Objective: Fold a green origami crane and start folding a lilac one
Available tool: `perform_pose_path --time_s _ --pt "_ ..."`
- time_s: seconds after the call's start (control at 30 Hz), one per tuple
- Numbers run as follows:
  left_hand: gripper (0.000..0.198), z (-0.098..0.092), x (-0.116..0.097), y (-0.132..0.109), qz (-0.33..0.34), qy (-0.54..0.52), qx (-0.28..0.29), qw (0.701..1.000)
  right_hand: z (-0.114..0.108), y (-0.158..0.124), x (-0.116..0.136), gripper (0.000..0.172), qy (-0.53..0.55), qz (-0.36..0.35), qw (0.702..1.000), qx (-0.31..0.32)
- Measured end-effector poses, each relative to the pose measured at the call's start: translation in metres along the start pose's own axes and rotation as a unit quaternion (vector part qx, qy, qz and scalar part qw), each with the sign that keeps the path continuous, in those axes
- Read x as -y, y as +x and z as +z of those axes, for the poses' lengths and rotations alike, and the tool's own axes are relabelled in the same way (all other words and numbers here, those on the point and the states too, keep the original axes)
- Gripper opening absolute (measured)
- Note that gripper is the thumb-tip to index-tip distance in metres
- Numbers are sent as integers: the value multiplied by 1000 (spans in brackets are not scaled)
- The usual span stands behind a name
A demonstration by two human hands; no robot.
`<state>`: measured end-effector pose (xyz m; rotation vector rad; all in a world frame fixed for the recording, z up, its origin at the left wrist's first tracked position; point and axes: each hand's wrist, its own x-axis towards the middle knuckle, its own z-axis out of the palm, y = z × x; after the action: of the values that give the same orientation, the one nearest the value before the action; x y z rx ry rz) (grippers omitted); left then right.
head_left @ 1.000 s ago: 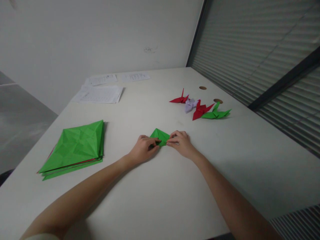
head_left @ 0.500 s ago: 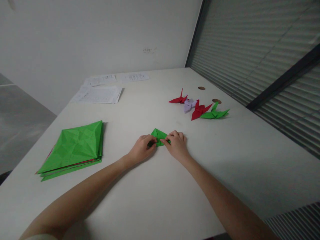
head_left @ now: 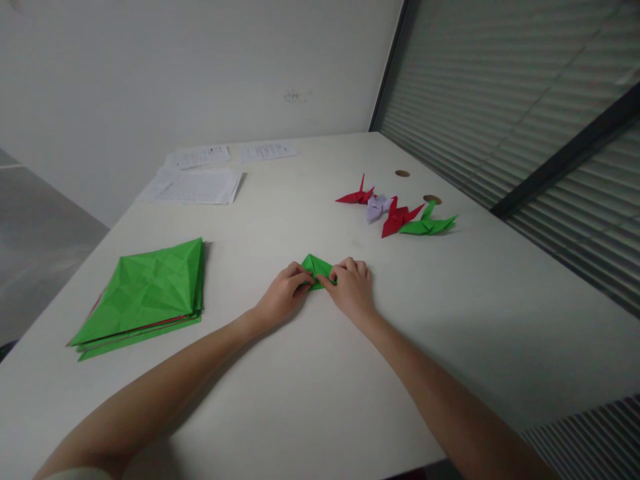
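A small folded piece of green origami paper [head_left: 316, 265] lies on the white table between my hands, its pointed top facing away from me. My left hand [head_left: 286, 291] has its fingers closed on the paper's left side. On the right side, my right hand [head_left: 352, 285] pinches the paper, its thumb reaching in toward the middle. The fingers cover both side corners and part of the lower edge.
A stack of creased green paper [head_left: 145, 287] lies on the left. Folded cranes stand at the back right: red [head_left: 356, 197], lilac [head_left: 377, 208], another red [head_left: 399, 217] and green [head_left: 428, 225]. Printed sheets [head_left: 195, 185] lie at the back left. Blinds [head_left: 510, 100] line the right side.
The thumbs and fingertips have shifted slightly on the green paper, my right thumb moving a little further left. The whole view has shifted slightly.
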<state>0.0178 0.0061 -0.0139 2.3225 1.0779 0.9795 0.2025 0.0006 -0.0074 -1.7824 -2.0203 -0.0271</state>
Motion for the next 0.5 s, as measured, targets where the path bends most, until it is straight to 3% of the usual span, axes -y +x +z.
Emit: perform_pose_path --time_s 0.5 --pt "23 2 1 -4 6 20 4 1000 2 -1 -1 40 -8 1 1000 9"
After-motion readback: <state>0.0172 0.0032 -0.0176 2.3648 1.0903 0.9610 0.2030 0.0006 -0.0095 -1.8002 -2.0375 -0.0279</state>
